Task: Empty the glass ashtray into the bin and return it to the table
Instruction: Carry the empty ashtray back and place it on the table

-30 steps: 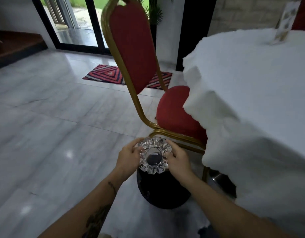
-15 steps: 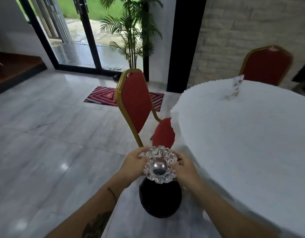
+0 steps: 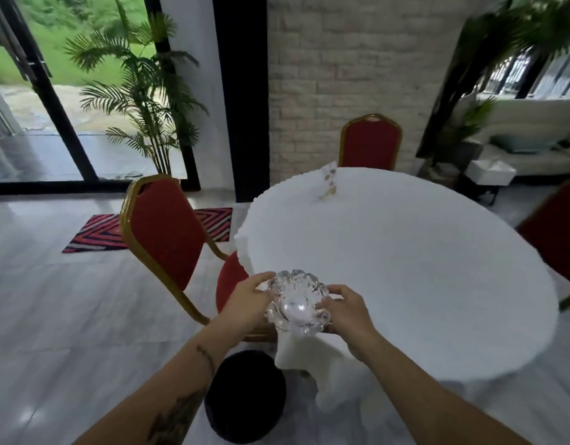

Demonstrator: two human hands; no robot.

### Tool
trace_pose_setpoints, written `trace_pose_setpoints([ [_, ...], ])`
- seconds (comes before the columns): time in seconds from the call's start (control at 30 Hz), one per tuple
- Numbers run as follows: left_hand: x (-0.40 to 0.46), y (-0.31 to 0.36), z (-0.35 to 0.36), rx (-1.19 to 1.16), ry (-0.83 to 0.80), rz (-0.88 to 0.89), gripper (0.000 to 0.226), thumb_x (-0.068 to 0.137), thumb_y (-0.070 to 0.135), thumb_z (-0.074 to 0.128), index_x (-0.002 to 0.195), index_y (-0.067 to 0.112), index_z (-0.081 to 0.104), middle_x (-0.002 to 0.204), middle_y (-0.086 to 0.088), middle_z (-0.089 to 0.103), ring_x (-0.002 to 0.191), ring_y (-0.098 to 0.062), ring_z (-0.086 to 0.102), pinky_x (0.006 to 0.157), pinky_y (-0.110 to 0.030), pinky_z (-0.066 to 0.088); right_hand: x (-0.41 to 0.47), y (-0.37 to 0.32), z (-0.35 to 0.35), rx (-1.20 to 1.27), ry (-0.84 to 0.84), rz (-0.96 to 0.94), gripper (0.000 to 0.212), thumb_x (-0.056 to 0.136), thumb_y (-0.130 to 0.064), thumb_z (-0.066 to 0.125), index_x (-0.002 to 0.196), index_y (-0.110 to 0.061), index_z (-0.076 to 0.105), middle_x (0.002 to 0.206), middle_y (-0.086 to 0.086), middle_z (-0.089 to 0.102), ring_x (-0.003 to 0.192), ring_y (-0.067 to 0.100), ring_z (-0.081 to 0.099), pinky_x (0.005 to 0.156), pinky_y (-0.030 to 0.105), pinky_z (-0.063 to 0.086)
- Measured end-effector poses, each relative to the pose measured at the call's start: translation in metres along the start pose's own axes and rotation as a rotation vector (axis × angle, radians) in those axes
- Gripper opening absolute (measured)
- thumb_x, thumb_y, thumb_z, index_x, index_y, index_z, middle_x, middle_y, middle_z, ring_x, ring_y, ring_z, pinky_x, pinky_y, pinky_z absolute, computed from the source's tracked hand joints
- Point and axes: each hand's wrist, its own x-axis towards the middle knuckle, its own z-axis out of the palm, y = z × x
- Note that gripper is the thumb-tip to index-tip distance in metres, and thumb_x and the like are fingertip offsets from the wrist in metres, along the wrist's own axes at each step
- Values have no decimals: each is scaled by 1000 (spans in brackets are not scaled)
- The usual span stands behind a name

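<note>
Both hands hold the scalloped clear glass ashtray (image 3: 297, 303) upright in the air, over the near left edge of the round table with the white cloth (image 3: 405, 268). My left hand (image 3: 248, 300) grips its left rim and my right hand (image 3: 347, 313) its right rim. The bowl of the ashtray looks empty. The black round bin (image 3: 245, 396) stands on the floor below and to the left of the ashtray, beside the hanging cloth.
A red chair with a gold frame (image 3: 168, 232) stands close on the left of the table, with two more red chairs at the back (image 3: 370, 142) and right (image 3: 553, 239). A small card stand (image 3: 329, 181) sits at the table's far edge. Grey marble floor (image 3: 68, 316) spreads to the left.
The ashtray has risen from just above the bin and moved right to the table's edge, still held by both hands. My view has lifted from the floor to the whole table.
</note>
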Motion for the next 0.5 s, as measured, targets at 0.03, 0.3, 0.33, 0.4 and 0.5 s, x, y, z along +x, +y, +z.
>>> trace_pose_setpoints([
  [0.03,3,7,12,-13,-10,-4,36,96,8,60,126,28,64,102,-17,77,96,-35,75,86,-52,62,3,-2,-12,21,2,0,20,98,-11,59,116,-15,65,98,14,76,82,30,76,62,38,64],
  [0.3,38,35,115,-48,-44,-49,37,94,1,57,123,21,65,78,-8,71,68,-22,68,76,-43,62,51,0,-109,74,18,75,25,90,0,55,106,-14,68,95,15,72,68,26,68,68,43,64],
  [0.33,45,37,129,-48,-40,-58,39,94,1,57,126,21,64,80,-9,71,70,-24,68,78,-45,62,60,1,-122,73,16,85,27,89,0,54,106,-15,69,97,14,73,69,26,69,70,44,65],
  [0.4,59,38,156,-74,-38,-87,42,93,-1,58,129,20,63,84,-11,71,73,-27,68,80,-45,62,79,2,-145,56,2,100,32,88,0,53,110,-16,69,102,15,74,71,25,71,66,41,66],
  [0.5,80,38,192,-98,-33,-132,47,90,-7,54,127,20,63,90,-14,70,77,-28,65,77,-42,60,111,5,-174,10,-25,118,37,89,1,51,120,-13,67,98,12,69,67,21,68,53,30,58],
])
